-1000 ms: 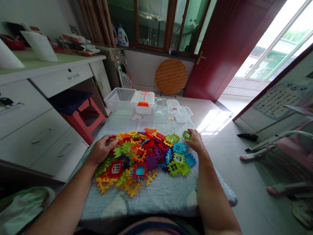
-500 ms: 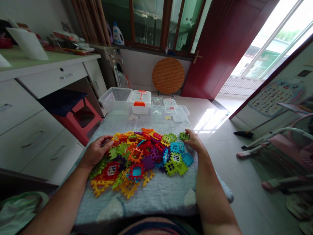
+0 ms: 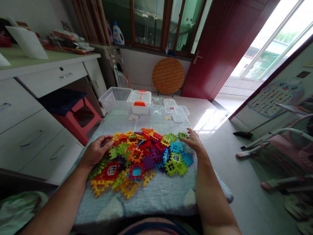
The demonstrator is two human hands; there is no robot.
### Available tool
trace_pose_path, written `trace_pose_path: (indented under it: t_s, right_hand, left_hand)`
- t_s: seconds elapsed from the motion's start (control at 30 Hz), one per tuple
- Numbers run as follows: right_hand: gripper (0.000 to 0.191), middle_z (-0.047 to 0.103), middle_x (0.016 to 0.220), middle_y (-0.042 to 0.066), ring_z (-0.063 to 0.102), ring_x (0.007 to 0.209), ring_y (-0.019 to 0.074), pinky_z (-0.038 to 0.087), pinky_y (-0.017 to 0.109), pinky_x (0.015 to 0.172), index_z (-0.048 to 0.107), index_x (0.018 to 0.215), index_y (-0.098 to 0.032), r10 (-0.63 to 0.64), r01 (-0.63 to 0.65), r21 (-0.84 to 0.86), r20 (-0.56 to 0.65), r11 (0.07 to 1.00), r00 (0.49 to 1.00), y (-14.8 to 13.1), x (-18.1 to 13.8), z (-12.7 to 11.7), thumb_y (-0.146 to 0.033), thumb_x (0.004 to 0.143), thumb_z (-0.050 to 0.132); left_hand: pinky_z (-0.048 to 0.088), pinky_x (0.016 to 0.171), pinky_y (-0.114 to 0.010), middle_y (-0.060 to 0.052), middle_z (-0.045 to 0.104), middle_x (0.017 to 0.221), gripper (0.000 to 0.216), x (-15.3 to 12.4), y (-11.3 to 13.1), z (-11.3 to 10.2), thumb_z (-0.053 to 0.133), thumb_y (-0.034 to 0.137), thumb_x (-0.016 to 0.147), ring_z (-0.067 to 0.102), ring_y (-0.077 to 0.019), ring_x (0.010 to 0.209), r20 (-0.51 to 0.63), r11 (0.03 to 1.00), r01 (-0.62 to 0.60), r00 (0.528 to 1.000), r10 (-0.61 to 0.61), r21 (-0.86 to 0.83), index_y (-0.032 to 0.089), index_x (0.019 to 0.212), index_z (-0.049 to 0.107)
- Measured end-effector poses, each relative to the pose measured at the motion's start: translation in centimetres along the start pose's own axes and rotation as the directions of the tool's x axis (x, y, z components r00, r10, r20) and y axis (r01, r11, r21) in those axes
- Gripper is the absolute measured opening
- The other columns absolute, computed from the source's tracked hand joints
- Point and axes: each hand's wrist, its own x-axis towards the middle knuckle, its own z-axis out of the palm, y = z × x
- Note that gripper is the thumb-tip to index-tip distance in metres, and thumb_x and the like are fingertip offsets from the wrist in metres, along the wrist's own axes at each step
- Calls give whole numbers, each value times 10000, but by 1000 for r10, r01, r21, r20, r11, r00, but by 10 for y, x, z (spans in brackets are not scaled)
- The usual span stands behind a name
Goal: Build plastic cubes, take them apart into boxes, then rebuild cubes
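Note:
A heap of colourful interlocking plastic building tiles (image 3: pixel 148 162) with notched edges lies on the cloth-covered table. Several tiles have window frames in them. At the heap's left edge rests my left hand (image 3: pixel 97 151), thumb and fingers apart, touching the yellow and red tiles there. My right hand (image 3: pixel 195 141) is at the far right corner of the heap, its fingers spread. Just beside those fingers lies a green tile (image 3: pixel 182 135), near the blue tiles (image 3: pixel 177 147). Green tiles with a white window (image 3: pixel 176 158) sit lower on the right side.
Across the table's far edge stand an open clear bin (image 3: pixel 117 99), a clear box with orange latches (image 3: pixel 141 103) and several smaller clear containers (image 3: pixel 181 112). A red stool (image 3: pixel 84 122) and white drawers (image 3: pixel 36 140) are at the left. A pink chair (image 3: pixel 281 140) stands at the right.
My right hand has let go of the green tile, and its fingers have opened and drawn slightly away. The tile sits slightly farther left. My left hand has barely moved.

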Motion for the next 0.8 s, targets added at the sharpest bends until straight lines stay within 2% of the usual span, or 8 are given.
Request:
trace_pose_path:
  t_s: [0.13, 0.27, 0.4, 0.57, 0.7, 0.8]
  right_hand:
    - [807, 580, 1225, 171, 584, 1133, 321, 442, 434, 982, 470, 1395, -165, 63, -65, -90, -26, 994, 998, -11, -2, 4, -595, 740, 665]
    - [681, 595, 1157, 145, 596, 1089, 303, 458, 384, 943, 547, 1304, -174, 31, -37, -163, -41, 986, 999, -16, -2, 10, -505, 727, 693]
    - [556, 605, 1099, 111, 616, 1008, 255, 468, 332, 926, 595, 1234, -186, 0, -11, -154, -71, 988, 997, -17, -2, 12, -378, 719, 677]
    - [574, 609, 1112, 128, 608, 1008, 261, 469, 337, 932, 598, 1253, -164, 9, -21, -115, -103, 993, 995, -14, 2, 12, -311, 702, 657]
    - [614, 622, 1151, 114, 571, 1086, 280, 446, 384, 973, 557, 1304, -196, 32, -53, -103, -193, 993, 981, -9, 10, 13, -303, 707, 652]
    - [638, 616, 1207, 127, 556, 1130, 309, 434, 420, 973, 529, 1338, -215, 72, -94, -101, -197, 990, 978, -8, 12, 14, -324, 722, 655]
  left_hand:
    - [539, 689, -304, -49, 736, 878, 598, 0, 1, 0, 682, 644, 709, 671, -225, 766, 3, 1000, 4, 1000, -4, -6, 184, 1091, 693]
    - [537, 684, -303, -46, 737, 877, 602, 0, 3, 0, 684, 647, 705, 670, -221, 757, 4, 1000, 5, 1000, -5, -8, 185, 1090, 695]
    - [534, 687, -298, -42, 737, 906, 572, 0, 2, 0, 685, 632, 712, 671, -223, 776, 11, 1000, 23, 1000, -23, -9, 199, 1086, 685]
    - [528, 696, -294, -40, 731, 935, 571, 0, -1, 0, 677, 631, 722, 664, -221, 793, 32, 998, 55, 998, -55, -7, 211, 1108, 664]
    - [527, 673, -290, -28, 730, 899, 567, 0, -3, 0, 678, 625, 722, 658, -211, 752, 29, 998, 59, 998, -59, 5, 216, 1114, 670]
    - [534, 670, -300, -31, 735, 887, 566, 0, -2, 0, 686, 624, 712, 665, -219, 746, 12, 999, 45, 999, -45, -2, 209, 1097, 686]
